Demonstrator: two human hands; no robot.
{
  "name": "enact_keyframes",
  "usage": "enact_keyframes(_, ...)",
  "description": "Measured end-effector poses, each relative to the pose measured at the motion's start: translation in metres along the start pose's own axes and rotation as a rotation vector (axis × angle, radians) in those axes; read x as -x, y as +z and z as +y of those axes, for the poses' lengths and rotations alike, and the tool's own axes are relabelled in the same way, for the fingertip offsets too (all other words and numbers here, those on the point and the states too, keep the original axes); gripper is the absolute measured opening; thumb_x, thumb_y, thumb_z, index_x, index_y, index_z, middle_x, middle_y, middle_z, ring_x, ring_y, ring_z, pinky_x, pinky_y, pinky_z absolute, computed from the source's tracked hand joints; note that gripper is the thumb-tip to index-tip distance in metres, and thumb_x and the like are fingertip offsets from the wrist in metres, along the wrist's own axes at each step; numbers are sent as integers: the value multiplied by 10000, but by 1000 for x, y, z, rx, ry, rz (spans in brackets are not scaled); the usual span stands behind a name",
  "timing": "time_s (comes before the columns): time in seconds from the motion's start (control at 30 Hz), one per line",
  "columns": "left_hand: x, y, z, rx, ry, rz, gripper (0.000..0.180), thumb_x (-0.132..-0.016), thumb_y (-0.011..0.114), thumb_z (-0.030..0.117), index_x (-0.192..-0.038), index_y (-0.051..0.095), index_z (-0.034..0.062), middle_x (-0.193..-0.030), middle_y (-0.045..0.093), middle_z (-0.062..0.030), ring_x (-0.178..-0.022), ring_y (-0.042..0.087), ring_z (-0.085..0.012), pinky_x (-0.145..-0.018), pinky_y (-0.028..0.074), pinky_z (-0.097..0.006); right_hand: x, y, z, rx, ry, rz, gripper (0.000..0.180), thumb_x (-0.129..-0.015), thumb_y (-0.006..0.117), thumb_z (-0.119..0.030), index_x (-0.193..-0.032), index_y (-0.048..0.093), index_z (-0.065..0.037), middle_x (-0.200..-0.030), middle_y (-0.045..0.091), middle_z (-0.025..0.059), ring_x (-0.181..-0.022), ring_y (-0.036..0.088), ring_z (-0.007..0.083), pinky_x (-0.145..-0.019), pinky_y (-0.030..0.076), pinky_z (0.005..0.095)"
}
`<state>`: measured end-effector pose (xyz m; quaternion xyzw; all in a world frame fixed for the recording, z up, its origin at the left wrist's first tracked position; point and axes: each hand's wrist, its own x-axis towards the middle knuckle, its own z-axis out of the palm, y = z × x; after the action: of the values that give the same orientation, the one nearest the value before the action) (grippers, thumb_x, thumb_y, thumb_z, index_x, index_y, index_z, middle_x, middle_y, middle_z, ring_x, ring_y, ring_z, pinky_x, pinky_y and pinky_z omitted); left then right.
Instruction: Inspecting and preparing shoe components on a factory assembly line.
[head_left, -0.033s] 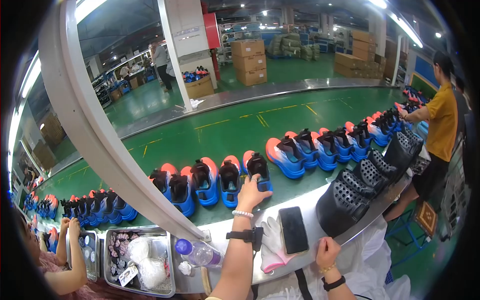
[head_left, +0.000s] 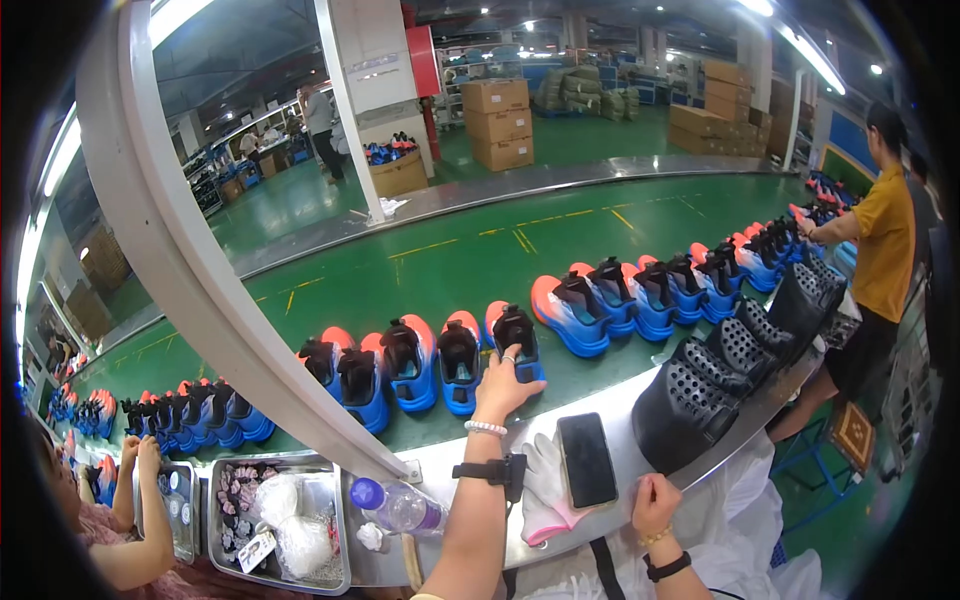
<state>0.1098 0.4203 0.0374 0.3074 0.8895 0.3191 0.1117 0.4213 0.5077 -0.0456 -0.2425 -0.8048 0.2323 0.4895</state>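
My left hand reaches out over the green belt and grips the heel of a blue and orange sneaker with a black collar, thumb on one side and fingers at the opening. More sneakers of the same kind, such as one just to its left, stand in a row with their heels toward me. My right hand is curled into a loose fist at the metal ledge's near edge, with nothing showing in it. Close to that hand lie a black phone and a white glove with a pink cuff.
Black perforated clogs line the ledge at right. A purple-capped bottle and a metal tray with small parts and plastic bags lie at left. A white post slants across the belt. Co-workers sit at left and stand at right.
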Motion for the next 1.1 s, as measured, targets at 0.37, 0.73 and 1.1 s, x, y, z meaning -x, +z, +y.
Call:
enact_keyframes(0.37,6,-10,25,-5,176,394,706,-756,710,407,-1343,471,95,-1450,327,-238,-1312,362,-380,-1048,337,-438,1,-1,9,-7,9,6,165,-834,564,-103,-685,554,-34,-522,465,100,-440,464,263,-443,325,358)
enact_keyframes(0.73,-3,-11,42,608,313,525,411,-985,443,304,-960,700,-15,-833,698,-126,-728,649,-195,-700,489,-304,-4,-3,11,-15,10,8,177,-839,565,-116,-687,568,-24,-514,462,100,-430,461,256,-437,321,351)
enact_keyframes(1.1,9,-12,53,849,347,754,484,-1033,296,317,-1327,468,-28,-748,673,-117,-663,635,-147,-670,492,-252,1,-12,9,26,-1,10,163,-829,566,-100,-683,555,-28,-531,475,105,-445,468,275,-444,333,364)
